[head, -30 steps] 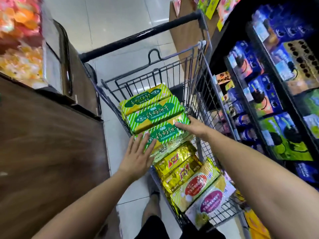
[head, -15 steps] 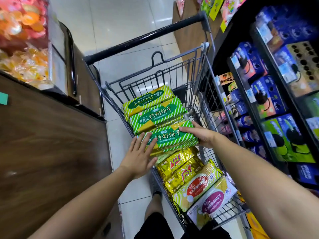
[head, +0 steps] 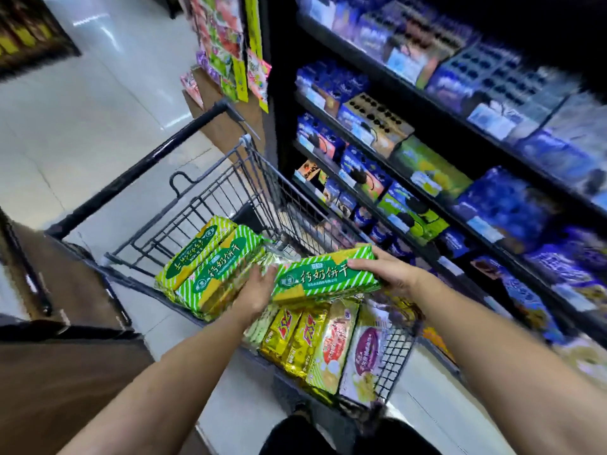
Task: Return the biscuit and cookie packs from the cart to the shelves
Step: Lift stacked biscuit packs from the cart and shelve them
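A green-and-yellow striped biscuit pack (head: 325,274) hangs lifted above the wire cart (head: 230,185). My right hand (head: 384,269) grips its right end with fingers curled over the top. My left hand (head: 259,287) holds its left end from below. Two more striped green packs (head: 210,261) lie in the cart's far part. Nearer to me lie gold packs (head: 295,336), a red-labelled pack (head: 335,343) and a purple-labelled pack (head: 364,353).
Dark shelves (head: 427,103) on the right hold blue, green and brown cookie boxes in several rows. A wooden counter (head: 65,372) stands on the left. Hanging snack bags (head: 230,44) are behind the cart. Pale tiled floor (head: 82,126) stretches beyond.
Both hands have lifted the striped pack out of the cart and carried it right, toward the shelves. The view has swung right and up, showing more shelving.
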`<state>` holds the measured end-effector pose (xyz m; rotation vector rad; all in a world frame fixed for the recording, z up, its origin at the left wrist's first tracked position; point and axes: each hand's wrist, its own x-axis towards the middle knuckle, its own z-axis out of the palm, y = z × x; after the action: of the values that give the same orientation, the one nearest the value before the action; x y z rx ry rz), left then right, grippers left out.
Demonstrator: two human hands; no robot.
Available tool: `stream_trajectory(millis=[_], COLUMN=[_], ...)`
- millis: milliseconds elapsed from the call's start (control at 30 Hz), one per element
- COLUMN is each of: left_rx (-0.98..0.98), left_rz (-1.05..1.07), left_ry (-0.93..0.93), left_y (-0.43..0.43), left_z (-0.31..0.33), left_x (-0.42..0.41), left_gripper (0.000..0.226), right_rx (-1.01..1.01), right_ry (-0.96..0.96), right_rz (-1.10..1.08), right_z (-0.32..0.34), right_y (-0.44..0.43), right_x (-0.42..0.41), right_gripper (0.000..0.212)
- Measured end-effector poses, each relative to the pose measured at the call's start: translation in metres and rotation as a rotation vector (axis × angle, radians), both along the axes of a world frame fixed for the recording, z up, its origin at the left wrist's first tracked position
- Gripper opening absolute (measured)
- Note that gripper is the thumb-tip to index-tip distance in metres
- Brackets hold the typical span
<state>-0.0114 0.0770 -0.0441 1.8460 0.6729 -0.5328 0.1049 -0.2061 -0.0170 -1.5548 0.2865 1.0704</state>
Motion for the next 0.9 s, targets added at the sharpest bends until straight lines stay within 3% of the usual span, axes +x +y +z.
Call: stream_trajectory(millis=[100,167,300,533,800,900], left_rx=[-0.360,-0.452,-0.446,-0.414,-0.446,-0.449], left_rz=[0.095,0.098,0.029,-0.084,-0.370,-0.512], left_ry=[0.146,0.149,0.149,0.119,0.153,0.189], left_y=[-0.039,-0.071,-0.147,-0.297,-0.453,-0.502], left_z=[0.016,0.024,0.034,0.060,0.094,0.100], left_x=[0.014,0.017,0.010,-0.036,-0.079,-0.088], left_gripper=[0.073,0.061,0.042,0.036,0.045,0.049], right_rx=[-0.013,-0.040,-0.020,-0.042,-0.096,-0.161], right_ry=[-0.062,-0.095,-0.093,-0.108,-0.027,-0.052], right_rz=[-0.092,-0.175,-0.262,-0.461,-0.680,-0.786], right_z=[0.016,0.024,0.036,0.052,0.090,0.100], right_y=[-0.046,-0.079,-0.156,-0.302,-0.443,-0.474], right_x=[-0.013,-0.029,-0.077,-0.176,-0.303,-0.349], right_gripper=[0.080,0.098,0.101,0.060,0.073,0.100])
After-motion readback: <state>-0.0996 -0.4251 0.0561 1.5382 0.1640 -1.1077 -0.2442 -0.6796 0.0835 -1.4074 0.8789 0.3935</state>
